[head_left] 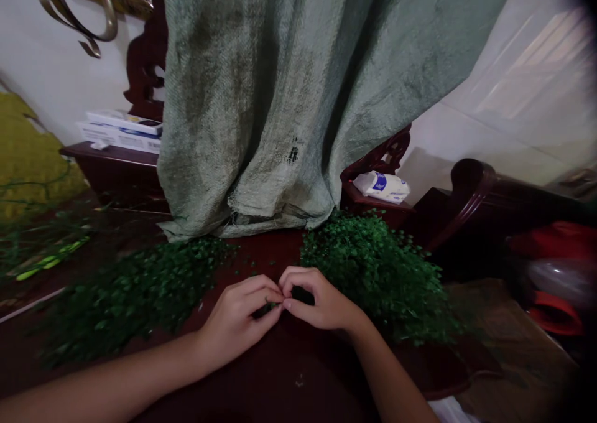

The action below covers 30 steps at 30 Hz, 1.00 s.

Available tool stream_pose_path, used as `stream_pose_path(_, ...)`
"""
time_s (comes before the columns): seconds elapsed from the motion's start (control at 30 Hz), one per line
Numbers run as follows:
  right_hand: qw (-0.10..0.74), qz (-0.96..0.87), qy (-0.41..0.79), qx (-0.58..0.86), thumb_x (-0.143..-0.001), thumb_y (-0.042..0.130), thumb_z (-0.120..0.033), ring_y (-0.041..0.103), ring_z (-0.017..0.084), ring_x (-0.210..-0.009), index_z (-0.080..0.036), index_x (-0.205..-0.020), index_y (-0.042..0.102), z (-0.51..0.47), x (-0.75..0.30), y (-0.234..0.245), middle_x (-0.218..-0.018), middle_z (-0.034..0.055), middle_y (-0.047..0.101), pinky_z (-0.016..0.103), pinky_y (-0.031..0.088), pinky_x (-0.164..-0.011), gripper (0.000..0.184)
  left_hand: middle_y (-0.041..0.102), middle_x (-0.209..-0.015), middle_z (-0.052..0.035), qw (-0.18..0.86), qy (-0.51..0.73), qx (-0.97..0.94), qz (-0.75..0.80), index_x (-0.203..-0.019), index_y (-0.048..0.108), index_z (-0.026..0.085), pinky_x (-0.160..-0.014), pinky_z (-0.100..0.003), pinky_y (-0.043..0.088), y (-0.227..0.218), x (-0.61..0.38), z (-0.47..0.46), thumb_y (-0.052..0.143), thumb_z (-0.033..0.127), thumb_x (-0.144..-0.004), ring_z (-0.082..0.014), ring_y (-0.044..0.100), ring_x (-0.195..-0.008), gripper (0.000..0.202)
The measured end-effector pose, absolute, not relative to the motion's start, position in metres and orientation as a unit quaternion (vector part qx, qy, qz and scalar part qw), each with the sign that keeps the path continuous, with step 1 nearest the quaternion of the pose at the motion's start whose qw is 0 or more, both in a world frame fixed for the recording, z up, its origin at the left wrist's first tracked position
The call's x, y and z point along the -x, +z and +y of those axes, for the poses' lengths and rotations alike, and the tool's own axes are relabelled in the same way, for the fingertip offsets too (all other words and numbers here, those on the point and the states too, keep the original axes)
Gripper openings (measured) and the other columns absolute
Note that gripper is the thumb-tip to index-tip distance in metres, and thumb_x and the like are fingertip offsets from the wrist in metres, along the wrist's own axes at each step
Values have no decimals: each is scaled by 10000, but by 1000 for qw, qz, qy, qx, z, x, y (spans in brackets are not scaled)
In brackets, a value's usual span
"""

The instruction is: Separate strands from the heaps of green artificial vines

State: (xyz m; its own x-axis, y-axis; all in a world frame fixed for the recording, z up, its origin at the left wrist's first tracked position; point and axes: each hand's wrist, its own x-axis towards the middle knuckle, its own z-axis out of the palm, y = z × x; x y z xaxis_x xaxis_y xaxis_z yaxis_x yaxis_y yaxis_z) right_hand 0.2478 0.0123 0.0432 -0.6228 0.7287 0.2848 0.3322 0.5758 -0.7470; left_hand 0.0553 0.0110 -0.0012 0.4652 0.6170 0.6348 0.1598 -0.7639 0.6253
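My left hand and my right hand meet fingertip to fingertip over a dark red table. Both are closed in a pinch on a small green plastic leaf sprig, mostly hidden by the fingers. A low pile of small green leaf pieces spreads to the left of my hands. A taller heap of the same green pieces rises just right of my right hand.
A large grey-green woven sack hangs behind the piles. White boxes lie on a dark shelf at the left. A white tissue pack lies on carved wooden furniture at the right. Red objects sit far right.
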Motion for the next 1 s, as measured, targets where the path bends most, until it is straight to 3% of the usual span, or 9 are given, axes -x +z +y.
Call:
stream_pose_path(0.57, 301, -802, 391, 336, -718, 519, -44, 549, 154, -794, -172, -703, 537, 18, -249, 37, -848, 37, 575, 292, 432, -773, 130, 681, -913, -36, 98, 455, -850, 247, -995, 637, 193, -725, -295, 515, -5, -54, 10, 563, 136, -901, -161, 637, -796, 133)
stream_pose_path(1.0, 317, -807, 364, 340, -679, 494, -37, 556, 143, -771, -174, -663, 531, 18, -244, 28, -817, 21, 580, 270, 423, -748, 143, 618, -809, -12, 120, 420, -847, 303, -852, 570, 196, -683, -285, 479, -5, -56, 8, 535, 132, -868, -161, 596, -740, 74)
